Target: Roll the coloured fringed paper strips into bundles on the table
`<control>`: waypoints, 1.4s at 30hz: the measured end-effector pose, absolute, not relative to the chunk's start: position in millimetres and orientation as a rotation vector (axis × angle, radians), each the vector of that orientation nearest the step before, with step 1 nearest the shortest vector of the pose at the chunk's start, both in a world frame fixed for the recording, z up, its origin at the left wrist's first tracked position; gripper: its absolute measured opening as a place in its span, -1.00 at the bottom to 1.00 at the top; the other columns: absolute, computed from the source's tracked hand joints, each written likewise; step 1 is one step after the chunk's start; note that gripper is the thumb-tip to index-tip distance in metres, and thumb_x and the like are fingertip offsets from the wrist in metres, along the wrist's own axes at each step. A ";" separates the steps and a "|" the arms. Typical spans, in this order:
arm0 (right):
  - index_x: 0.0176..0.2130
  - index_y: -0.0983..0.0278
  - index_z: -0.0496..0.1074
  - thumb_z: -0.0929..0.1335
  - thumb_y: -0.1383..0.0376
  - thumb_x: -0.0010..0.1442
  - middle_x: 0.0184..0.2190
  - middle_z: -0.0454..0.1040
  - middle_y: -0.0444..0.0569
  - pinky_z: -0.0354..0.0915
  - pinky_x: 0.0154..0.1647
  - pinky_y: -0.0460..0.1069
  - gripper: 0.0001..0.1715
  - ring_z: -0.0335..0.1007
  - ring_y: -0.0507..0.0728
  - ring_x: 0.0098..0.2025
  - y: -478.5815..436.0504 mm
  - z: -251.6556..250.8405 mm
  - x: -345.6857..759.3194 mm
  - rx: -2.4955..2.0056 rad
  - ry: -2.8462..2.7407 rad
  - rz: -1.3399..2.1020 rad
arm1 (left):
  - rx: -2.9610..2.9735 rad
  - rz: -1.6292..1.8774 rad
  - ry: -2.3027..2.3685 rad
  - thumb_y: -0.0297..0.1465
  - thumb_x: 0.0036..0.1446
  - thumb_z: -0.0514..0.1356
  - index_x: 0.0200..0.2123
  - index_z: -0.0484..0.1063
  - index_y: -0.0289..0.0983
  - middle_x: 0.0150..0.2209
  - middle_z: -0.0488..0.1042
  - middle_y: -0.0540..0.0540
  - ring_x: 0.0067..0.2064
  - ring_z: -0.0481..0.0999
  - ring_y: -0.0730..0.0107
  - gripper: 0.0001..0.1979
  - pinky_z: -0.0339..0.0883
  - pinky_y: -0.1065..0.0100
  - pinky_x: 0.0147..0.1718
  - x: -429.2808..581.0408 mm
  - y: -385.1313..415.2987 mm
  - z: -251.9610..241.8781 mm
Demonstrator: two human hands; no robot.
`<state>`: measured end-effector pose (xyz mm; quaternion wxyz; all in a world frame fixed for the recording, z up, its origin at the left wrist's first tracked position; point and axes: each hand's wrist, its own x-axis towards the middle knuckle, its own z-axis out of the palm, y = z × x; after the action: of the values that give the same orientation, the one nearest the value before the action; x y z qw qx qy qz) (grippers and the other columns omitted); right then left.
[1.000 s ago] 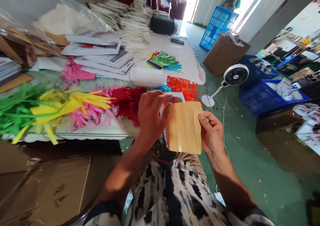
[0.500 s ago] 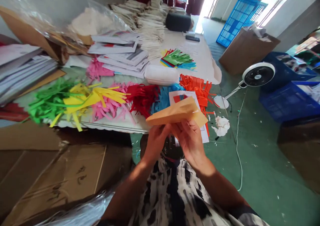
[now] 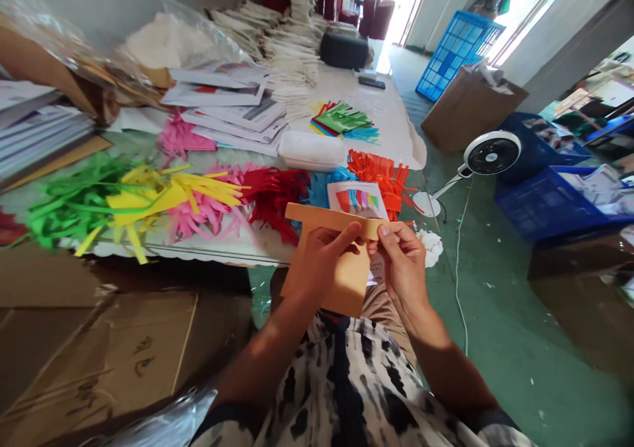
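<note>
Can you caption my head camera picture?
Left hand and right hand hold folded tan paper beside colourful paper fringes.

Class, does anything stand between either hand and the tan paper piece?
Nothing visible does: the left hand and the right hand both touch the tan paper piece directly, pinching it with nothing in between.

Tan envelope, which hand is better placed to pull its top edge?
Probably the right hand: its fingertips pinch the top edge of the tan envelope, while the left hand lies lower across the front.
</note>
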<state>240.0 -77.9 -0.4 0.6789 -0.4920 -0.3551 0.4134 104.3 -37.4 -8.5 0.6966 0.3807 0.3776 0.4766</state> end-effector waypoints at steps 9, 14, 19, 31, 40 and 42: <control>-0.40 0.19 0.52 0.54 0.03 0.19 -0.52 0.48 -0.17 0.29 -0.42 -0.06 -0.67 0.34 0.01 -0.50 -76.9 1.8 244.6 -1.051 -0.867 1.031 | 0.575 0.941 0.530 -0.19 -0.03 0.55 -0.37 0.63 -0.33 -0.46 0.58 -0.07 -0.42 0.55 0.47 -0.66 0.33 0.49 -0.46 116.7 -36.5 -2.8; -0.31 0.18 0.46 0.52 0.11 0.25 -0.45 0.47 -0.18 0.34 -0.32 -0.02 -0.74 0.38 0.04 -0.42 -79.3 -3.4 245.6 -1.239 -0.998 0.611 | 0.585 0.993 0.625 -0.18 -0.03 0.54 -0.34 0.65 -0.31 -0.45 0.57 -0.07 -0.42 0.51 0.50 -0.66 0.21 0.52 -0.51 121.2 -37.9 -4.3; 0.08 0.04 0.53 0.50 0.29 0.27 -0.04 0.54 -0.02 0.39 0.08 0.18 -0.60 0.45 0.22 0.03 -87.8 3.6 258.0 -1.366 -1.513 -0.240 | 0.902 1.135 0.886 -0.09 0.03 0.48 -0.52 0.58 -0.32 -0.56 0.49 -0.01 -0.55 0.32 0.54 -0.60 0.11 0.43 -0.55 117.1 -39.3 -7.0; 0.06 -0.07 0.58 0.46 0.38 0.30 -0.15 0.69 -0.16 0.36 0.06 0.17 -0.59 0.61 0.17 -0.10 -88.4 17.0 286.2 -1.253 -1.948 -0.293 | 1.162 1.092 0.871 0.01 0.11 0.39 -0.65 0.47 -0.27 -0.56 0.46 -0.03 -0.51 0.36 0.45 -0.48 0.23 0.39 -0.49 105.5 -41.0 7.5; 0.01 -0.11 0.60 0.48 0.37 0.26 -0.18 0.71 -0.20 0.36 0.04 0.16 -0.59 0.63 0.17 -0.11 -87.8 10.2 286.3 -1.194 -1.970 -0.419 | 1.285 1.063 1.004 -0.01 0.16 0.32 -0.67 0.20 -0.25 -0.62 0.12 0.08 -0.53 0.07 0.52 -0.41 -0.10 0.35 -0.52 104.5 -35.0 10.3; 0.00 -0.09 0.60 0.48 0.38 0.26 -0.18 0.71 -0.19 0.37 0.02 0.15 -0.59 0.63 0.16 -0.11 -87.9 9.4 284.8 -1.184 -1.972 -0.429 | 1.288 1.050 1.026 0.00 0.16 0.32 -0.66 0.14 -0.25 -0.61 0.08 0.08 -0.52 0.04 0.52 -0.40 -0.14 0.35 -0.51 104.4 -34.9 10.1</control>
<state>284.8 -87.9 9.4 0.3902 -0.4661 -0.7758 -0.1689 104.4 -34.9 10.1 0.5601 0.5463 0.4352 0.4454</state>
